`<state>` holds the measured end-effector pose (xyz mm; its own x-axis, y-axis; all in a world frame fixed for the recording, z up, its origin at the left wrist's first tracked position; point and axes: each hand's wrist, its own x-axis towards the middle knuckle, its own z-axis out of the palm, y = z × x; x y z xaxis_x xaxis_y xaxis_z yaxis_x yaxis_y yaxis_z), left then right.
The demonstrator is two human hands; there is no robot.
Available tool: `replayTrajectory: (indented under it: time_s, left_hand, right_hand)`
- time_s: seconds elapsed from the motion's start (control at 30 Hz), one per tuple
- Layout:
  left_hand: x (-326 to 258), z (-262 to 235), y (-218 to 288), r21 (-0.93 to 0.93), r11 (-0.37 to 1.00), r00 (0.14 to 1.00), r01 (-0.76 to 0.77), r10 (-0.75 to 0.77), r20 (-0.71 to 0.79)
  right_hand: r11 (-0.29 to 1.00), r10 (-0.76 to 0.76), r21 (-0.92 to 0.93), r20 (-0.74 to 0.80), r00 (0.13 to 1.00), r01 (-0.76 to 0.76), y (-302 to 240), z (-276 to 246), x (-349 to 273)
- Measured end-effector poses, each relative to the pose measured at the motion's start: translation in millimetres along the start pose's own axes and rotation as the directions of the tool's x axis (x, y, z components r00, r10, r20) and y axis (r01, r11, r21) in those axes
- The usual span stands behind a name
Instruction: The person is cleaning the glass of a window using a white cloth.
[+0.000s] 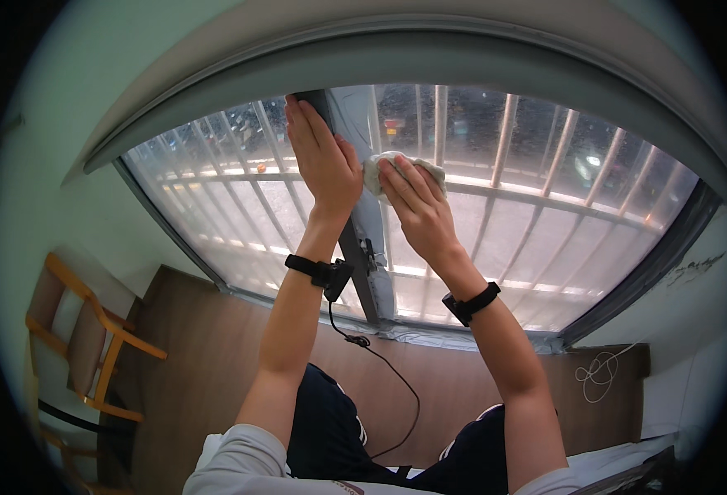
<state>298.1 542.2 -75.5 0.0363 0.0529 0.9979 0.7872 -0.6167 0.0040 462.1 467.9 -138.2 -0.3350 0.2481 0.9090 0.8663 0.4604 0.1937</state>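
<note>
My left hand (324,161) lies flat with fingers stretched up along the dark middle post (358,268) of a glazed window or sliding door, and it holds nothing. To its right, my right hand (420,206) presses a crumpled whitish cloth (434,173) against the glass pane (462,140), close to the pale frame strip (370,210). Part of the cloth is hidden beneath the fingers. A latch (369,254) sits on the middle post below both hands. Each wrist wears a black strap with a small device.
A wooden chair (91,346) with padded parts stands at the left by the wall. White cable (599,375) lies coiled on the brown floor (215,355) at the right. A black cord (396,371) hangs from my left wrist device. Bars (504,140) run outside the glass.
</note>
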Motion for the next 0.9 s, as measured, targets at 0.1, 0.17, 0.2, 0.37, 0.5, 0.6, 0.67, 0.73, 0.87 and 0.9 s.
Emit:
replayTrajectory:
  time_s: [0.1, 0.17, 0.2, 0.37, 0.5, 0.6, 0.67, 0.73, 0.87, 0.9]
  left_hand:
    - [2, 0, 3, -0.014, 1.0, 1.0, 0.002, -0.002, -0.019]
    - [4, -3, 0, -0.015, 1.0, 0.999, -0.017, 0.017, -0.036]
    - [5, -5, -2, -0.013, 0.999, 0.998, -0.036, 0.035, -0.051]
    - [8, 1, 2, 0.029, 0.999, 0.997, -0.033, 0.035, -0.074]
    - [13, 1, 1, 0.025, 1.0, 0.994, -0.016, 0.019, -0.106]
    - [13, 1, 1, -0.012, 1.0, 0.993, -0.018, 0.017, -0.114]
    - [13, 1, -1, -0.012, 0.999, 0.993, -0.03, 0.029, -0.111]
    - [13, 4, 0, -0.02, 0.999, 0.993, -0.041, 0.038, -0.115]
    - [10, 2, -5, -0.01, 0.998, 0.996, -0.058, 0.057, -0.074]
    - [9, 1, -6, -0.022, 0.998, 0.996, -0.061, 0.06, -0.07]
  right_hand:
    - [0.997, -0.023, -0.073, 0.02, 1.0, 0.024, 28, -2, -13]
    - [0.997, 0.022, -0.078, -0.041, 0.999, -0.025, 53, -25, -14]
    - [0.997, 0.038, -0.067, -0.072, 0.997, -0.043, 67, -43, -10]
    - [0.966, 0.132, -0.2, -0.156, 0.979, -0.162, 150, -156, -32]
    - [0.914, 0.013, -0.395, -0.188, 0.982, -0.088, 207, -216, -78]
    - [0.885, 0.113, -0.419, -0.231, 0.967, -0.203, 226, -242, -107]
    - [0.849, 0.194, -0.421, -0.316, 0.929, -0.32, 241, -256, -129]
    - [0.772, 0.324, -0.359, -0.487, 0.811, -0.524, 264, -264, -162]
    - [0.722, 0.428, -0.239, -0.583, 0.691, -0.649, 276, -261, -176]
    - [0.72, 0.429, -0.238, -0.585, 0.688, -0.652, 276, -257, -173]
